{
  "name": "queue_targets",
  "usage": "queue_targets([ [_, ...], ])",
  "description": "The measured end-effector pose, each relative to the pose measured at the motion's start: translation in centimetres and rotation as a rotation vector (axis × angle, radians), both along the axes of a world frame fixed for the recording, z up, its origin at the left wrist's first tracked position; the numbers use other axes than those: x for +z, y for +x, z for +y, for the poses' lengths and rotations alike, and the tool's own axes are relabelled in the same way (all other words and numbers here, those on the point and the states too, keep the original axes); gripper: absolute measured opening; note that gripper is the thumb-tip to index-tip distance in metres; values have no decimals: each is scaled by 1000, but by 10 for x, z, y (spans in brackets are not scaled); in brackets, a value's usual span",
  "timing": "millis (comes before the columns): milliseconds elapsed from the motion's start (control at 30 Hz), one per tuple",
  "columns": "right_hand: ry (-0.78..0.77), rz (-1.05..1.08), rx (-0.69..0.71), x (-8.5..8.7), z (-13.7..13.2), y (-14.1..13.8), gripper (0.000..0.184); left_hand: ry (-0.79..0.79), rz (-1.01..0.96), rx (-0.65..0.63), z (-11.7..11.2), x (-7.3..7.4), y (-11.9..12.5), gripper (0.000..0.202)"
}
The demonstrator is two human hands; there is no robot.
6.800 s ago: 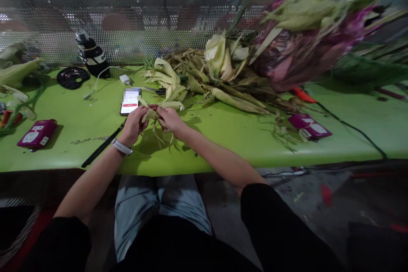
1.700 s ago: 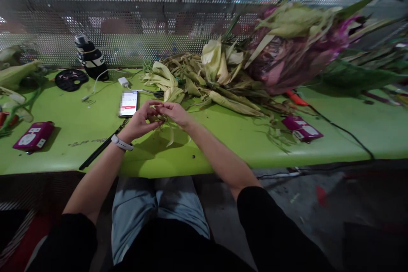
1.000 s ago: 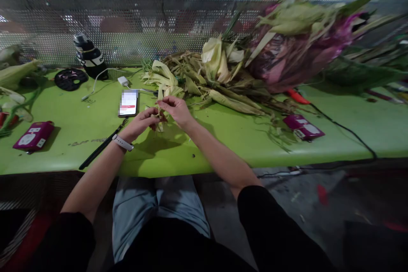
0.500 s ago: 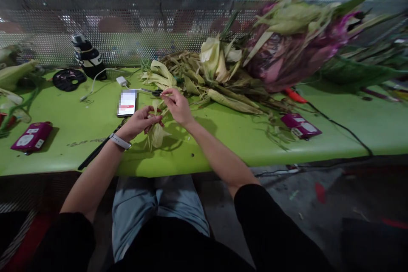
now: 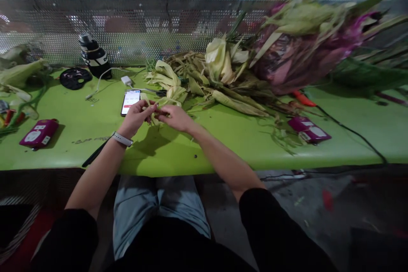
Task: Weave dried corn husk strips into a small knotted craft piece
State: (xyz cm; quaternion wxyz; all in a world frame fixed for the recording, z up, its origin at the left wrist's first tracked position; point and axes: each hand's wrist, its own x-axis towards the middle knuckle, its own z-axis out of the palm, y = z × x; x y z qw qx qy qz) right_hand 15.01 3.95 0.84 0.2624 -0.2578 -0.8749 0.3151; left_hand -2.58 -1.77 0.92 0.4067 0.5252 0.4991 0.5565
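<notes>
My left hand (image 5: 136, 115) and my right hand (image 5: 174, 117) meet close together above the green table. Both have their fingers pinched on a pale corn husk (image 5: 145, 97), whose strips stick out above and below the fingers. The fingers cover most of it. Just behind the hands lie scissors (image 5: 161, 92) with dark handles and a loose bundle of light husks (image 5: 176, 93). A phone (image 5: 131, 97) with a lit screen rests beyond my left hand, which partly overlaps its lower edge.
A large heap of husks (image 5: 234, 93) spreads behind and right, beside a pink bag (image 5: 280, 66). Purple boxes (image 5: 38, 133) lie at both sides. A black bottle (image 5: 95, 57), a dark palette-shaped disc (image 5: 75, 78) and a white cable (image 5: 100, 78) stand back left. A perforated metal screen (image 5: 178, 17) closes the rear.
My right hand has come down from beside the scissors to meet my left hand. My left hand has risen slightly with the husk. The whole view has shifted a little.
</notes>
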Motion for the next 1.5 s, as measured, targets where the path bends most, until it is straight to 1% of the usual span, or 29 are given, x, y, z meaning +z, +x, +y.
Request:
queue_targets([
  [67, -13, 24, 28, 1, 4, 2, 32, 21, 45, 13, 1, 0, -2, 34],
  [167, -7, 33, 30, 4, 11, 7, 34, 31, 94, -12, 3, -2, -3, 29],
  [300, 4, 11, 18, 5, 16, 9, 37, 23, 82, -35, 5, -6, -4, 25],
  [367, 98, 82, -62, 4, 12, 8, 34, 1, 18, -5, 5, -6, -3, 25],
  [467, 289, 271, -261, 4, -4, 4, 29, -62, -140, 55, 3, -2, -2, 25],
  [500, 310, 286, -277, 3, -11, 2, 29, -81, -194, 63, 2, 0, -2, 25],
  [533, 300, 260, -248, 2, -18, 0, 32, -90, -244, 67, 2, 1, -2, 26],
  [600, 240, 113, -123, -1, -29, -5, 35, -78, -315, 74, 1, 3, 0, 27],
  [633, 205, 44, -98, -4, -32, -8, 34, -67, -338, 83, 1, 3, 1, 28],
  [700, 130, -44, -127, -11, -35, -15, 29, -54, -374, 87, 1, 3, 3, 30],
  [800, 34, -20, -189, -20, -31, -25, 31, -90, -441, 67, 1, 1, 7, 32],
  [900, -70, 101, -145, -25, -27, -30, 24, -108, -462, 82, 1, -1, 11, 30],
  [967, -211, 157, -81, -23, -27, -30, 25, -89, -439, 105, 0, -1, 12, 29],
  [1067, -490, 166, 104, -14, -30, -23, 29, -41, -392, 108, 0, -2, 11, 29],
  [1100, -563, 159, 166, -10, -30, -20, 30, -21, -379, 100, 0, -2, 11, 29],
  [1167, -640, 153, 225, -4, -30, -14, 32, 8, -365, 92, 0, 0, 9, 27],
  [1233, -648, 167, 204, 1, -28, -9, 32, 0, -350, 95, 0, 2, 7, 23],
  [1300, -611, 191, 137, 2, -26, -8, 30, -31, -315, 96, -1, 5, 6, 24],
  [1367, -558, 178, 100, 3, -25, -7, 28, -55, -269, 92, -2, 9, 6, 32],
  [1433, -521, 112, 125, 3, -24, -7, 28, -56, -219, 112, -2, 11, 5, 42],
  [1500, -516, 55, 158, 4, -24, -6, 28, -34, -167, 160, -2, 13, 3, 49],
])
